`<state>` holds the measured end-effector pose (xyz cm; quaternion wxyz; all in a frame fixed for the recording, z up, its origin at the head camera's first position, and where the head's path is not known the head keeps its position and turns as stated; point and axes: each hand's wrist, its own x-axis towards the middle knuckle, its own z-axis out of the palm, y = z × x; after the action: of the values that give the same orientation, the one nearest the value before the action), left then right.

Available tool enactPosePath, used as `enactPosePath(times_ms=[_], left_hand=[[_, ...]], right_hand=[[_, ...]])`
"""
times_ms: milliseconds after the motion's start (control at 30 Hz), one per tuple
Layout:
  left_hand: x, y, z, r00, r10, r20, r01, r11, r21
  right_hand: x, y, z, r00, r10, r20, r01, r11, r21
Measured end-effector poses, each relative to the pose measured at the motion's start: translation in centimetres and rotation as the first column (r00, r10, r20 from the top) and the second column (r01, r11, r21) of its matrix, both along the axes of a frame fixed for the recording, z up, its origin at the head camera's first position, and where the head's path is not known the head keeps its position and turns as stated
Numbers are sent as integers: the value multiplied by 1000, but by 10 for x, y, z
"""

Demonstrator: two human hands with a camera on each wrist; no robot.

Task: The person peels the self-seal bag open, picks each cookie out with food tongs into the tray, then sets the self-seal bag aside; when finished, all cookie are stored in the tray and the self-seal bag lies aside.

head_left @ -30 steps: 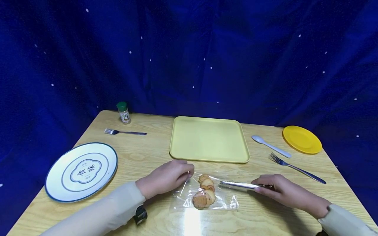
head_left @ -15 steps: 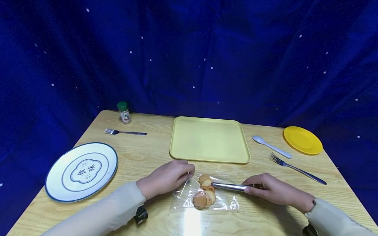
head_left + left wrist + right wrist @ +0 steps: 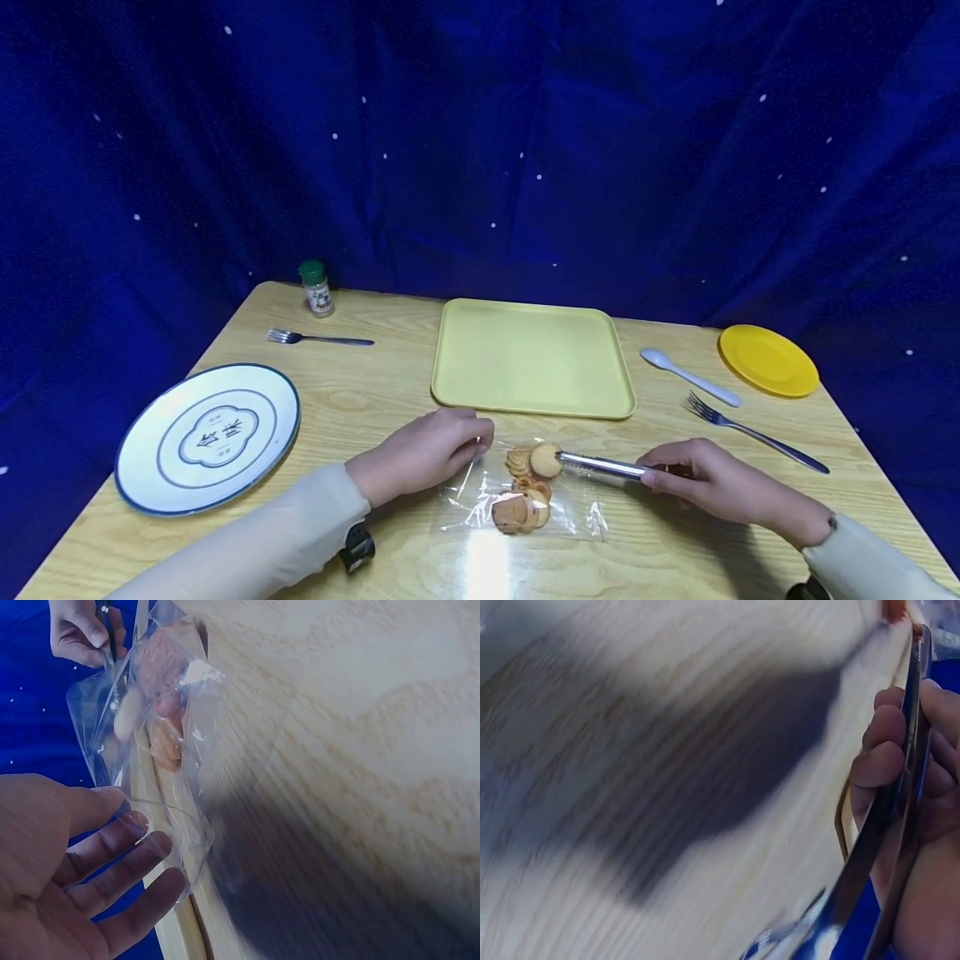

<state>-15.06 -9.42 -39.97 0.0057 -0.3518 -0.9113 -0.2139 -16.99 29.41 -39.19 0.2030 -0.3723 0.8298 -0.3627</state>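
Note:
My left hand (image 3: pixel 427 450) pinches the edge of a clear plastic bag (image 3: pixel 465 504) between thumb and forefinger; in the left wrist view its other fingers (image 3: pixel 146 907) are spread loosely. Several cookies (image 3: pixel 517 510) lie in the bag, some overlapping. My right hand (image 3: pixel 712 483) grips a pair of metal tongs (image 3: pixel 600 464), whose two arms show pressed close together in the right wrist view. At the tongs' tips is a pale round cookie (image 3: pixel 545 460), shown beside the ridged cookie (image 3: pixel 517 461) over the bag.
Behind the bag lies a yellow tray (image 3: pixel 532 358). On the left are a white plate (image 3: pixel 161 437), a fork (image 3: pixel 322 338) and a green-capped shaker (image 3: pixel 318 296). To the right are a pale spoon (image 3: pixel 693 379), another fork (image 3: pixel 765 435) and a yellow plate (image 3: pixel 768 360).
My right hand first brought the tongs left into the cookies, then drew back right. The pale round cookie has shifted right with the tips. My left hand has stayed in place.

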Motion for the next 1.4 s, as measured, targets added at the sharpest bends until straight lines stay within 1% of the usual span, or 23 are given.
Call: enactPosePath(times_ms=[67, 133, 233, 300, 333, 433, 500, 533, 567, 633, 700, 767, 800, 867, 933, 1067, 1200, 1300, 1400], left_hand=[[0, 0, -1, 1000, -1, 0, 1, 1000, 3], [1, -1, -1, 1000, -1, 4, 1, 1000, 7], [0, -1, -3, 1000, 2, 7, -2, 1000, 7], [0, 0, -3, 1000, -1, 6, 1, 1000, 8], [0, 0, -3, 1000, -2, 6, 2, 1000, 8], [-1, 0, -2, 1000, 0, 0, 0, 1000, 7], [-1, 0, -2, 1000, 2, 1, -2, 1000, 5], [-2, 0, -2, 1000, 3, 0, -3, 1000, 4], [-2, 1, -2, 1000, 3, 1, -3, 1000, 3], [-2, 1, -2, 1000, 0, 6, 0, 1000, 3], [-2, 2, -3, 1000, -4, 11, 4, 1000, 7], [-2, 2, -3, 1000, -5, 15, 5, 1000, 11], [-2, 2, -3, 1000, -4, 16, 3, 1000, 13], [-3, 3, -4, 1000, -2, 14, 2, 1000, 16], [-4, 4, -4, 1000, -3, 7, 3, 1000, 17], [-5, 5, -5, 1000, -4, 1, 4, 1000, 16], [-4, 6, -6, 1000, 2, 14, -2, 1000, 15], [-5, 7, -6, 1000, 3, 13, -3, 1000, 11], [-6, 7, -6, 1000, 3, 7, -3, 1000, 4]], right_hand=[[0, 6, 2, 1000, -7, 21, 7, 1000, -3], [0, 14, 6, 999, 4, 53, -3, 1000, -15], [1, 28, 15, 998, 23, 61, -21, 999, -31], [0, 40, 22, 999, 19, 44, -18, 999, -32], [0, 46, 25, 1000, 7, 24, -7, 1000, -21], [-6, 60, 34, 997, -68, -38, 68, 998, 9], [-12, 62, 38, 985, -140, -105, 144, 989, 38], [-16, 60, 38, 974, -171, -147, 180, 982, 48], [-21, 57, 39, 961, -203, -188, 216, 975, 53], [-31, 45, 38, 933, -241, -269, 267, 962, 64], [-45, 28, 36, 901, -257, -348, 300, 951, 72], [-60, 6, 33, 868, -240, -435, 304, 949, 84], [-68, -7, 32, 847, -223, -483, 304, 948, 95], [-83, -33, 29, 797, -185, -575, 312, 941, 130], [-96, -59, 26, 747, -147, -648, 334, 926, 174], [-113, -104, 17, 664, -98, -741, 409, 878, 250], [-124, -138, 9, 578, -49, -814, 473, 833, 286], [-129, -156, 7, 527, -5, -850, 512, 800, 313], [-133, -170, 6, 484, 57, -873, 530, 774, 345]])
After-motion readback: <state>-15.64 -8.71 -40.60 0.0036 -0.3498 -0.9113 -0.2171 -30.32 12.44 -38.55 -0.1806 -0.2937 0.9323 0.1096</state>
